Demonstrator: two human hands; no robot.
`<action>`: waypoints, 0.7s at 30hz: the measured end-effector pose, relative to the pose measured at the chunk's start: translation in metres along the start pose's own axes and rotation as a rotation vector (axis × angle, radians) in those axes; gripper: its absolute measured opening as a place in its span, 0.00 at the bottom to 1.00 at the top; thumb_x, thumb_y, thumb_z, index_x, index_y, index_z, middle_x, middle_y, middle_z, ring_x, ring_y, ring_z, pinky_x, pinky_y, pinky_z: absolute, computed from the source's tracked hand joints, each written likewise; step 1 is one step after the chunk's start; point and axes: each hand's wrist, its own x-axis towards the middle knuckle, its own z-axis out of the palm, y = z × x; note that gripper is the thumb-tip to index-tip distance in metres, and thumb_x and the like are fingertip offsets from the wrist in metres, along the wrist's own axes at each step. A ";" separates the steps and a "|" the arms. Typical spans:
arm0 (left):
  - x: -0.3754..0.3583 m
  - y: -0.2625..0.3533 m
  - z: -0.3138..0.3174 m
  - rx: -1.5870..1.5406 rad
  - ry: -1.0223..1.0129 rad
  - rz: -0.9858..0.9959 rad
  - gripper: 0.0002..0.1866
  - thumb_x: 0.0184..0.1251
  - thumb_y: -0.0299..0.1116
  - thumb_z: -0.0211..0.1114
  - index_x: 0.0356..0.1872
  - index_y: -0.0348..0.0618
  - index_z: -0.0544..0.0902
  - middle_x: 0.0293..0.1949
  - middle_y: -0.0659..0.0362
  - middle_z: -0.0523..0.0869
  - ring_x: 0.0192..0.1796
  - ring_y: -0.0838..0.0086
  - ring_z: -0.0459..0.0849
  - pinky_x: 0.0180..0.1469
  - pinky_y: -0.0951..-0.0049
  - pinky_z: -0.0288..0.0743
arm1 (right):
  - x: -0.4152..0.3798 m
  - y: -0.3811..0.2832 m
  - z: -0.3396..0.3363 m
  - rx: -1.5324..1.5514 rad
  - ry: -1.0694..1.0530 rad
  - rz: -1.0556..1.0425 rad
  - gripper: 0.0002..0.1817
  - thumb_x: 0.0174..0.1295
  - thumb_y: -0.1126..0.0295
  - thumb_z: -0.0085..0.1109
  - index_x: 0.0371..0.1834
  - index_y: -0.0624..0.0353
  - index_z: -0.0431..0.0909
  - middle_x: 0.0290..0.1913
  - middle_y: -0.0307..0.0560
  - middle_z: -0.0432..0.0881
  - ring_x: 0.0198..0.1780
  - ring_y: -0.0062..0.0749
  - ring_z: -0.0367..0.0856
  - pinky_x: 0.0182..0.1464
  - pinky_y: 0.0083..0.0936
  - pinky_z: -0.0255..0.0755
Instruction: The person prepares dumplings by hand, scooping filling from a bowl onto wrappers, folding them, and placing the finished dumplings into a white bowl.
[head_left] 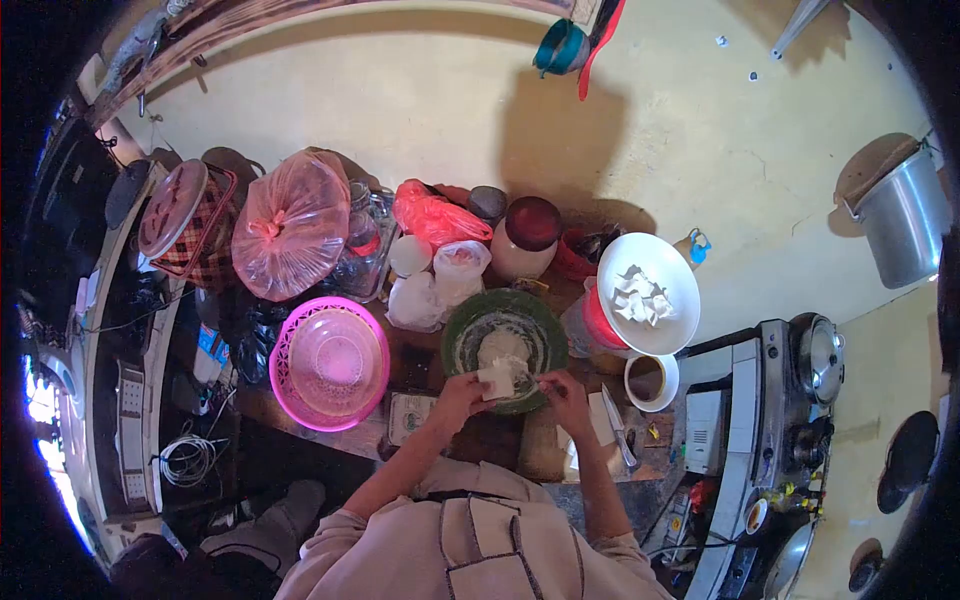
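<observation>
My left hand is closed on a pale white block, which looks like tofu, held over the near side of a green bowl. Inside the bowl is a whitish, floury paste, smeared up the walls. My right hand is at the bowl's right rim with its fingers pinched together. What it holds is too small to make out. A white plate with several white cut pieces sits to the right, raised on a red container.
A knife lies by a cutting board, near a white cup of dark liquid. On the left stand a pink basket and a tied plastic bag. White bags and a dark-lidded jar line the back. A stove is right.
</observation>
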 end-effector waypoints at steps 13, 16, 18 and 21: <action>0.005 0.022 0.008 -0.462 -0.320 -0.211 0.16 0.59 0.26 0.55 0.46 0.26 0.68 0.48 0.48 0.73 0.51 0.63 0.74 0.56 0.65 0.70 | -0.016 0.002 0.011 0.126 0.110 -0.232 0.07 0.55 0.82 0.49 0.35 0.61 0.73 0.33 0.39 0.71 0.35 0.21 0.70 0.39 0.17 0.65; 0.010 0.017 0.001 -0.494 -0.364 -0.236 0.16 0.60 0.26 0.54 0.47 0.28 0.68 0.48 0.48 0.73 0.50 0.63 0.74 0.54 0.66 0.72 | -0.019 0.009 0.012 0.112 0.114 -0.241 0.08 0.53 0.84 0.49 0.34 0.62 0.73 0.33 0.42 0.71 0.36 0.24 0.70 0.39 0.19 0.65; 0.012 0.013 -0.003 -0.491 -0.360 -0.257 0.16 0.60 0.26 0.53 0.48 0.30 0.68 0.48 0.49 0.73 0.49 0.63 0.75 0.52 0.67 0.73 | -0.020 0.005 0.010 0.083 0.123 -0.292 0.09 0.51 0.86 0.49 0.33 0.62 0.73 0.33 0.44 0.72 0.36 0.27 0.71 0.39 0.20 0.66; 0.010 0.013 -0.004 -0.450 -0.320 -0.264 0.16 0.61 0.27 0.53 0.49 0.32 0.68 0.48 0.51 0.74 0.48 0.64 0.75 0.51 0.67 0.74 | -0.021 -0.002 0.007 0.021 0.145 -0.319 0.09 0.49 0.87 0.50 0.31 0.62 0.73 0.32 0.46 0.73 0.36 0.30 0.72 0.39 0.22 0.66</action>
